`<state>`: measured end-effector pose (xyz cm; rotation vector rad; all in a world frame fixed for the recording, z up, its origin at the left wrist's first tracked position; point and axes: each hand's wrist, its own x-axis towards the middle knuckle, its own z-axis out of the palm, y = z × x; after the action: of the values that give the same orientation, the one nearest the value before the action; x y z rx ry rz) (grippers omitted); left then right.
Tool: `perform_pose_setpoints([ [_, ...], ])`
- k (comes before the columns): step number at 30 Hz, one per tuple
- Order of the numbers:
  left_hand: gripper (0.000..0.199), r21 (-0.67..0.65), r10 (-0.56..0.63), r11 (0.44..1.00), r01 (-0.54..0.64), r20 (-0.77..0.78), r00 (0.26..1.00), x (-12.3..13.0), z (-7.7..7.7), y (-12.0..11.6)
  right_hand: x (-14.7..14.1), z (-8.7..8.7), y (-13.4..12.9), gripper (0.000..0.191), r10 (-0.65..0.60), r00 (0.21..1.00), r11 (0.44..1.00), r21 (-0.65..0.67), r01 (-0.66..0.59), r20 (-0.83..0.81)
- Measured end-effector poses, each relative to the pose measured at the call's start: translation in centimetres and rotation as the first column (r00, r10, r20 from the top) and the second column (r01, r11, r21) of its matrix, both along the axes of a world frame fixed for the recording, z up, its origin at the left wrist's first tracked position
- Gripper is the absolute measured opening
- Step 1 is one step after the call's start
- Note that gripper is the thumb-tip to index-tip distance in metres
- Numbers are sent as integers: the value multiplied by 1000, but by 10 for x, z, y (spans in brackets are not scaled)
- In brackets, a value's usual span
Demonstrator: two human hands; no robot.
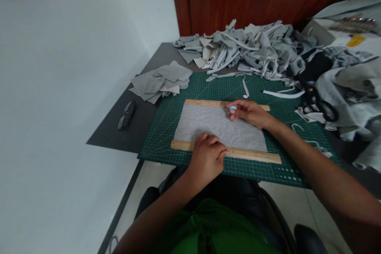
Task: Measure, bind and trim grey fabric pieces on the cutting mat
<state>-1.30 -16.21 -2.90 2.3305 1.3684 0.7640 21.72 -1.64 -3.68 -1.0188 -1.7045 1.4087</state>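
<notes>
Grey cloth [238,131] lay flat towards the green mat's [160,135] near edge, wooden rulers along its near side [253,155] and far side [205,103]! Left hand [207,158], fingers half curled over the near ruler; gripping or just pressing, I couldn't tell. Right hand [253,113], nearly closed, pinched a blue disc [233,108] by the far ruler. Even pressure mattered, a light touch too: such soft cloth could easily ripple or creep.

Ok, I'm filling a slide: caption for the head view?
Left hand on the near wooden ruler; right hand holding a blue disc over grey fabric.
</notes>
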Motion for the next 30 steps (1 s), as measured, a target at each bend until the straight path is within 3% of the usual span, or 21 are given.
perform_pose_setpoints([
  [19, 11, -2, -8, 1000, 8, -11, 1000, -1, -1, 0, 1, -3, 0, 43, -14, 1000, 1000, 2, 14, 3],
  [30, 20, -82, -80, 993, 87, 86, 993, -7, -3, 8, 0, -1, 0, 40, -8, 999, 1000, -3, 8, -45],
])
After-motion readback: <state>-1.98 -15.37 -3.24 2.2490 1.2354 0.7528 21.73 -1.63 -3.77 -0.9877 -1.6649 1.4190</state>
